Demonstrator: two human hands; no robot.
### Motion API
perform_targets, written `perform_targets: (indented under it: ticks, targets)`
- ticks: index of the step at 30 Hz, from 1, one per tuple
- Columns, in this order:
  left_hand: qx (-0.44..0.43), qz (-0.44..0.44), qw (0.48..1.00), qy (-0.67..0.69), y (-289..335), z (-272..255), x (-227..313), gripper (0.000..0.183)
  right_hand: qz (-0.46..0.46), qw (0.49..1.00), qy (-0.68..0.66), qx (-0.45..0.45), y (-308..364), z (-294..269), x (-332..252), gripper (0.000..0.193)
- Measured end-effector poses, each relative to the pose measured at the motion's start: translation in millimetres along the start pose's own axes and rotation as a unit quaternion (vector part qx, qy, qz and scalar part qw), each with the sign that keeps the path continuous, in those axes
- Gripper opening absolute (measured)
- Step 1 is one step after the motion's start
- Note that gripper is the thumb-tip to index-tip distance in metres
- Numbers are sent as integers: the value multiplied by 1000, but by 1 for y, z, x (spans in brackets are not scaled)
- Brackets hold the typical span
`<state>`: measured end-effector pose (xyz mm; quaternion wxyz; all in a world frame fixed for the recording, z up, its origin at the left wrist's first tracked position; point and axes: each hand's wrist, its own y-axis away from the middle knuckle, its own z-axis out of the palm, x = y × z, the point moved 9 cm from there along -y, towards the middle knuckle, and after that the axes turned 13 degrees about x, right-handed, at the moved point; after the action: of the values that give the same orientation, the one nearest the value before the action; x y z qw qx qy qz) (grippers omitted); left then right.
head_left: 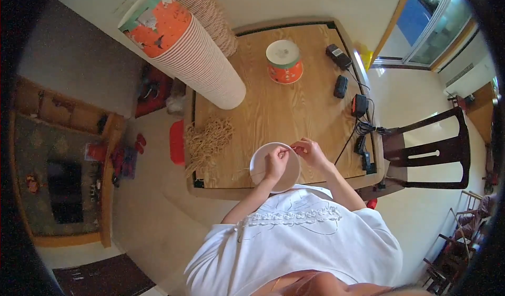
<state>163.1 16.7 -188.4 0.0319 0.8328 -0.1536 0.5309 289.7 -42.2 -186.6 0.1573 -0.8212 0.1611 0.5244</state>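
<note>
A white paper bucket (290,179) stands at the table's near edge, against my white shirt, its round mouth facing up. Over its mouth, my left hand (277,163) is closed in a pinch near the far rim. A faint thin strand runs from beside it across the bucket's inside, apparently a twine cord. My right hand (310,153) pinches at the rim's far right, its fingertips almost meeting the left ones. Whatever lies between the right fingertips is too small to make out. Left of the bucket lies a loose heap of tan twine cords (209,141).
A tall leaning stack of orange-and-green paper buckets (189,54) stands at the table's left, with another stack (210,19) fringed with cords behind. A short orange bucket stack (284,62) sits farther back. Black chargers (338,57) and cables line the right edge, beside a dark chair (431,151).
</note>
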Motion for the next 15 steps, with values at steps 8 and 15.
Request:
perform_targets:
  ticks: [8,15]
  targets:
    - [12,156,977,-145,0,-8,48,30,-30,999,3,36,-3,-8,-6,10]
    - [-108,246,914,-304,-31,7,66,9,-42,998,39,39,-26,-6,-12,7]
